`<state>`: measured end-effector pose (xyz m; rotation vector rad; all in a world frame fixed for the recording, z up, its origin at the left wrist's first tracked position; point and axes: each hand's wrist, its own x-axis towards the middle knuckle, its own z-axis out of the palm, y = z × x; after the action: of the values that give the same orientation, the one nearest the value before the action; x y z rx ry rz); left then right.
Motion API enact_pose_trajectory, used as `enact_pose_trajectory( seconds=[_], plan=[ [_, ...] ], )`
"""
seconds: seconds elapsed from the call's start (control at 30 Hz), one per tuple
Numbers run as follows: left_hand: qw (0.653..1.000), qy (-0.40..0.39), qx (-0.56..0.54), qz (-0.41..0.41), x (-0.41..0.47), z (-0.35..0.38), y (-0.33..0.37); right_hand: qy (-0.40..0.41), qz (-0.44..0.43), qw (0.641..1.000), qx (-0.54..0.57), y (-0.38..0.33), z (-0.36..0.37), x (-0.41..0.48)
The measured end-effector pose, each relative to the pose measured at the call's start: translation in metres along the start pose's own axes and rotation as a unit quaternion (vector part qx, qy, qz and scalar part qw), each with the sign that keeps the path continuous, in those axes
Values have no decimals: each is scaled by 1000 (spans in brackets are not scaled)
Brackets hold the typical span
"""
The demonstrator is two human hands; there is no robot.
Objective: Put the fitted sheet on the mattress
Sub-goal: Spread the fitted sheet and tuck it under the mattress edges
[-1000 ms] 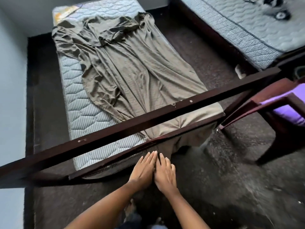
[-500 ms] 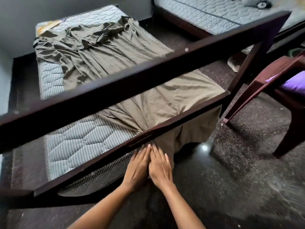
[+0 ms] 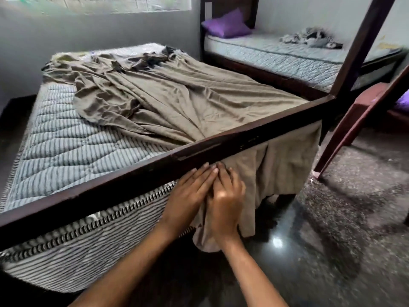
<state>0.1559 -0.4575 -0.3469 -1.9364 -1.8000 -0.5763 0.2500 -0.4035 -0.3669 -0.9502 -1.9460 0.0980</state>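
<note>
Both grips are released and flat, grasping nothing: the left grip [image 3: 188,196] and right grip [image 3: 225,201] press side by side just below the foot rail [image 3: 137,173], the right one on the fitted sheet [image 3: 177,103]. Beyond the rail the sheet lies rumpled across part of the mattress [image 3: 66,147], one flap hanging below the rail. No corner looks hooked under, so I judge most of the fitting remains.
</note>
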Motion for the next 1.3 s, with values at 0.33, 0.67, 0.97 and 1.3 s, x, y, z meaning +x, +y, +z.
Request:
enact_pose_trajectory(
  seconds=[0.33, 0.67, 0.97, 1.3],
  plan=[
    [993, 87, -73, -27, -1, 3, 2, 2, 35, 995, 97, 0, -6, 16],
    [796, 210, -393, -409, 3, -21, 39, -31, 15, 973, 227, 3, -17, 4],
    [846, 56, -281, -450, -15, -54, 11, -60, -13, 968, 243, -26, -25, -22],
    [850, 107, -54, -512, -119, -128, -6, -6, -55, 990, 129, -53, -22, -11]
  ],
)
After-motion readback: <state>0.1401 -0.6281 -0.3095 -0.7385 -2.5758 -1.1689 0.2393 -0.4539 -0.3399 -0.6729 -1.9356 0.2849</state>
